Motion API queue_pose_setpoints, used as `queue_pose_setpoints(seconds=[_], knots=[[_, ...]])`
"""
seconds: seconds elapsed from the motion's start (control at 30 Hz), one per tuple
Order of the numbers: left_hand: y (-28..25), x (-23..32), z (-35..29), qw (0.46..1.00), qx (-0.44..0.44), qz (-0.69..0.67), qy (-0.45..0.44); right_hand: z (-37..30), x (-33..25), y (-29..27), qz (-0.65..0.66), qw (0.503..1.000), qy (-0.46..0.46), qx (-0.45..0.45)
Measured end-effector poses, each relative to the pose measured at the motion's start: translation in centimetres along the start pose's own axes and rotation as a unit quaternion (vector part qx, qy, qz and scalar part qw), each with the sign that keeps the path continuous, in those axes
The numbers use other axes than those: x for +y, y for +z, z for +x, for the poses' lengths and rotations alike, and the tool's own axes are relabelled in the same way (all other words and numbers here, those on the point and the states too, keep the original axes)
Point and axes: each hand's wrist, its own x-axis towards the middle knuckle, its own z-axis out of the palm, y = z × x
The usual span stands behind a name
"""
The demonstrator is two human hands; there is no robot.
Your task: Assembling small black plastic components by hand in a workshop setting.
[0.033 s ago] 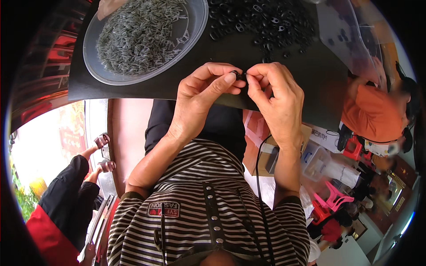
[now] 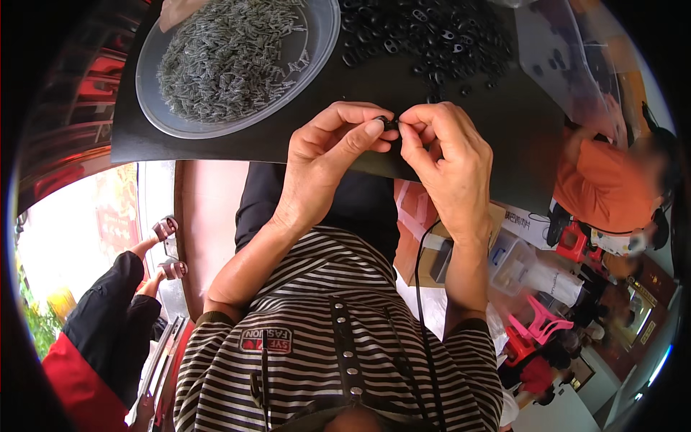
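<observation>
My left hand point(image 2: 327, 147) pinches a small black plastic cord lock point(image 2: 389, 123) between thumb and forefinger, just above the near edge of the table. The thumb and forefinger of my right hand point(image 2: 450, 147) are closed at the right end of this piece. Whether they grip the same part or a second one pushed against it is hidden by the fingertips. Beyond my left hand, a round clear tray point(image 2: 147, 108) holds a heap of small metal springs point(image 2: 223, 61). A loose pile of black cord lock parts point(image 2: 450, 43), some with two holes, lies beyond my right hand.
The dark table top point(image 2: 518, 151) ends just in front of my body. A clear plastic sheet or bin point(image 2: 568, 65) stands at its right. A person in orange point(image 2: 608, 180) sits at the right, and another person's legs point(image 2: 108, 302) show at the left. A black cable point(image 2: 419, 288) hangs beside my right forearm.
</observation>
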Motion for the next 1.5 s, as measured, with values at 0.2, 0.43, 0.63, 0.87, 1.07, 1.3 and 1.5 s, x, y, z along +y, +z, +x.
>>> queue_pose_setpoints(seconds=[0.2, 0.43, 0.63, 0.87, 1.07, 1.3, 1.5], knots=[[-0.9, 0.4, -0.1, 1.0, 0.006, 0.022, 0.012, 0.8, -0.5, 0.8, 0.028, 0.999, -0.006, -0.023], [-1.3, 1.3, 0.1, 0.999, -0.007, -0.042, -0.012, 0.2, -0.3, 2.2, 0.31, 0.941, 0.133, 0.002], [-1.6, 1.3, 0.2, 0.998, 0.009, -0.055, -0.005, 0.3, -0.5, 2.7, 0.341, 0.924, 0.171, 0.003], [-1.3, 1.2, -0.1, 0.992, 0.024, 0.027, 0.119, 1.1, -0.6, 2.5, 0.151, 0.988, 0.044, -0.012], [-1.3, 1.5, -0.2, 0.997, 0.017, 0.016, 0.073, 0.4, -0.7, 2.4, 0.31, 0.937, 0.162, -0.005], [-1.7, 1.0, 0.0, 0.998, 0.011, -0.066, -0.009, 1.3, -0.6, 2.7, 0.353, 0.925, 0.143, 0.005], [-1.7, 1.3, -0.1, 0.998, 0.02, -0.057, -0.012, 1.4, -0.9, 2.3, 0.354, 0.919, 0.167, -0.042]])
